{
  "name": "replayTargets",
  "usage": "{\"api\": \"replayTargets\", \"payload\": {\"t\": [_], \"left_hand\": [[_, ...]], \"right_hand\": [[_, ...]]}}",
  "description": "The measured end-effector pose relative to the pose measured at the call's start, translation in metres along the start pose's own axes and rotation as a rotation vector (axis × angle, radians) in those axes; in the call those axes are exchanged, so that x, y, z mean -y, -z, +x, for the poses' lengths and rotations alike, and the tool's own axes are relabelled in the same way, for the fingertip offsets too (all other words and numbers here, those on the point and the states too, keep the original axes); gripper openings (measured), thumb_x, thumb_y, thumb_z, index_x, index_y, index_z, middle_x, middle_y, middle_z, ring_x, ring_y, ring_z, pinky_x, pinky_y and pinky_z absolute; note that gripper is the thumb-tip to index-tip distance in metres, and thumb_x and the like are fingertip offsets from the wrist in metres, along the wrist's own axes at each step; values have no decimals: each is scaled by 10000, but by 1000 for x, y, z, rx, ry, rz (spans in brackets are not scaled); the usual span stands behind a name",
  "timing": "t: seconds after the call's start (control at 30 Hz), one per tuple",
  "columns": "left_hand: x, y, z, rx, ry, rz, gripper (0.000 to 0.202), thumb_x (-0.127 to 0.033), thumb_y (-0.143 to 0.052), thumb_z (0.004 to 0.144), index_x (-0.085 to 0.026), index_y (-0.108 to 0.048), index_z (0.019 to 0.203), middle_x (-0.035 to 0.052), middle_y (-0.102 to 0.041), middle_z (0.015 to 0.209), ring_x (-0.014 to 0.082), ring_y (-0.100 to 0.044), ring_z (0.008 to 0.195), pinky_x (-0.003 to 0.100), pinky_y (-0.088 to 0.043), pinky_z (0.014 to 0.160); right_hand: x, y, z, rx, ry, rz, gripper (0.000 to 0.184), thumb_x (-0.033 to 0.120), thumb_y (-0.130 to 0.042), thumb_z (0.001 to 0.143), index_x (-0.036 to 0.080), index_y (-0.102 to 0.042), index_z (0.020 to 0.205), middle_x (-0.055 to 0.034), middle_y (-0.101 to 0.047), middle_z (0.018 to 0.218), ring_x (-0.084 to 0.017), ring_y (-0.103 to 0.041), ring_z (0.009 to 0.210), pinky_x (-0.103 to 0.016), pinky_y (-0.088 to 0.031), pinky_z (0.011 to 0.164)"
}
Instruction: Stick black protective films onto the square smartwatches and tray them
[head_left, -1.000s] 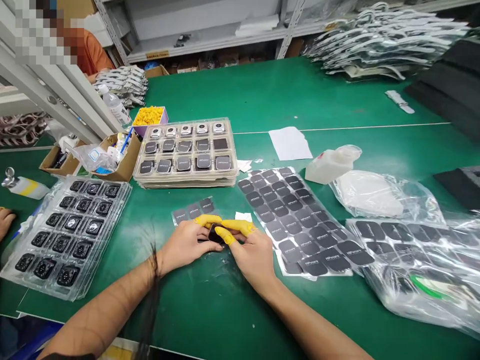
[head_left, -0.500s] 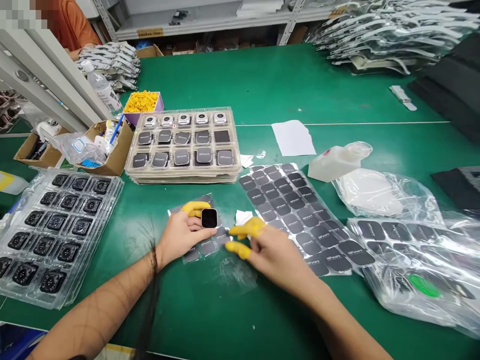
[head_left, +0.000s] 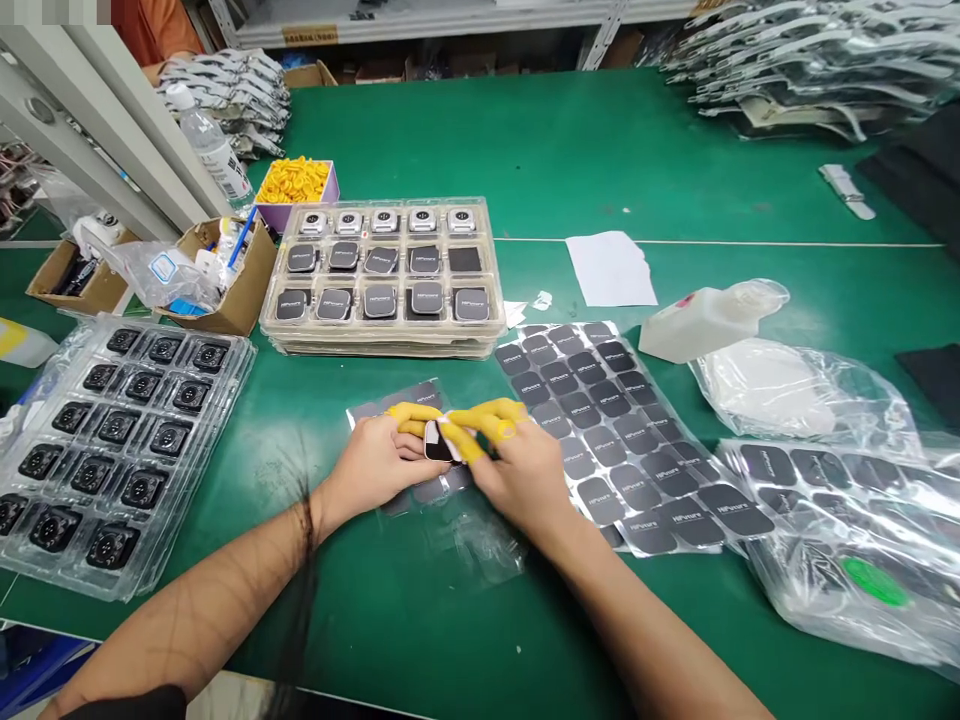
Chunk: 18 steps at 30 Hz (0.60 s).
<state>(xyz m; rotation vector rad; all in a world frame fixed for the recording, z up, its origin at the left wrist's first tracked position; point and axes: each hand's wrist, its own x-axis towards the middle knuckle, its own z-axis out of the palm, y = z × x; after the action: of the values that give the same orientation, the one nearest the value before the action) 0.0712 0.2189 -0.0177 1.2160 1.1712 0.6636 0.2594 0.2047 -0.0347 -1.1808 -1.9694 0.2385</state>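
watch: we hold the small dark-faced watch (head_left: 434,448) just above the table (head_left: 420,625), between our two hands, its glossy face turned up, probably so light shows on it.
left hand: our left hand (head_left: 369,462) pinches the watch by its edge, likely to leave most of the face open.
right hand: our right hand (head_left: 523,465) pinches what looks like a white scrap (head_left: 448,434) against the watch; paper or cloth, we cannot tell.
finger covers: the yellow finger covers (head_left: 415,411) presumably keep our skin off the glass.
small printed sheet: the small printed sheet (head_left: 373,407) lies flat beneath our hands, partly hidden.
large printed sheets: the large printed sheets (head_left: 592,408) lie beside our right hand, seemingly for easy reach.
stacked trays: the stacked trays (head_left: 390,342) stand beyond, their separate pockets presumably preventing rubbing.
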Motion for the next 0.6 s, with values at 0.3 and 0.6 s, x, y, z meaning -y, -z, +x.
{"api": "replayTargets", "payload": {"t": [0.3, 0.6], "left_hand": [[-6, -1, 0, -3, 33, -51, 573, -189, -874, 646, -156, -632, 1165, 50, -768, 904, 169, -748, 783, 268, -602, 749], [-8, 11, 6, 16, 31, -281, 630, -198, -933, 596, -168, -624, 1144, 76, -745, 1031, 188, -732, 911, 330, -595, 850]], "right_hand": [[-12, 10, 1, -12, -138, -197, 81, 272, -629, 959, 240, -698, 983, -72, -684, 931, -237, -639, 920, -392, -491, 783], [-24, 43, -9, 525, 69, -40, 439, 356, -639, 963, 316, -523, 1384, -94, -669, 1287, -324, -466, 1335, -567, -343, 1033]]}}
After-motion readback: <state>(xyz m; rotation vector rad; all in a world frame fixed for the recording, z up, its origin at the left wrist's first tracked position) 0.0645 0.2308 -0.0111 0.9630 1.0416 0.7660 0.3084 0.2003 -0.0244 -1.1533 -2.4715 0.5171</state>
